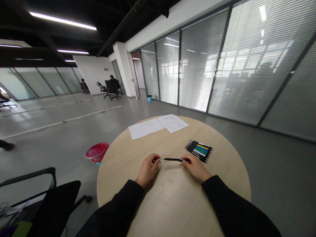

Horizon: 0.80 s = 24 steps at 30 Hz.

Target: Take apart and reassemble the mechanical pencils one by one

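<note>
Above the round table's near half, a slim black pen (172,159) is held level between my two hands. My right hand (194,165) is closed in a pinch on the pen's right end. A thin, light piece, like a refill or tip, juts from the pen's left end, and my left hand (149,167) pinches it with closed fingers. Those fingertips hide most of this piece. Just beyond my right hand lies a row of several pens (199,149), mostly black, with white, yellow, blue and green sections, side by side on the table.
The round wooden table (118,171) bears two paper sheets (146,127) at its far edge. On the floor to the left stands a red basket (97,151). A black chair (53,204) is at the near left. Glass partitions with blinds (197,65) run along the right.
</note>
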### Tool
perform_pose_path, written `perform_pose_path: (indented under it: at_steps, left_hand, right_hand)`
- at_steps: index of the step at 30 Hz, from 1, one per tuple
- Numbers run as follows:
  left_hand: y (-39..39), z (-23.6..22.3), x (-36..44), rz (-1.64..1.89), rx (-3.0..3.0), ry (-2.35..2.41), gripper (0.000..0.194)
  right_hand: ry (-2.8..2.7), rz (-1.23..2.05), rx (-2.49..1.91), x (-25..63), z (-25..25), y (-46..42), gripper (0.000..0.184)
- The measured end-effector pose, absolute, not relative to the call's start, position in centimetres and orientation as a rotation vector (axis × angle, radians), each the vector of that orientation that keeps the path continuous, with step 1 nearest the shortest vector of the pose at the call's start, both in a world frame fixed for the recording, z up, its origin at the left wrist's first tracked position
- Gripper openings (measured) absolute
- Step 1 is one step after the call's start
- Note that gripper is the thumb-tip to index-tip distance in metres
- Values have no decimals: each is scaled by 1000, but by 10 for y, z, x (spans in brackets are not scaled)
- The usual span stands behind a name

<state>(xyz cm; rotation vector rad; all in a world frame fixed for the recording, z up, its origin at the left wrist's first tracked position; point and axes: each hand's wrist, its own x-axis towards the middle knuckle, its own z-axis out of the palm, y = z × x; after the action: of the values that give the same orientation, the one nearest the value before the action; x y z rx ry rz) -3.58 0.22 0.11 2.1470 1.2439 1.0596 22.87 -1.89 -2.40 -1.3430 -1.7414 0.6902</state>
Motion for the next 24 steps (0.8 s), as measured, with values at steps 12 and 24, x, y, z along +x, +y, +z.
perform_pose_path:
  at_steps: [12,24]
  left_hand:
    - [4,1,-40,1182,1980,1284,21]
    - [11,-2,-43,1274,1693,1167,16]
  right_hand:
    - [-1726,667,-1356,233,-28,-16,20]
    - [-1688,645,-1389,238,-32,-14,20]
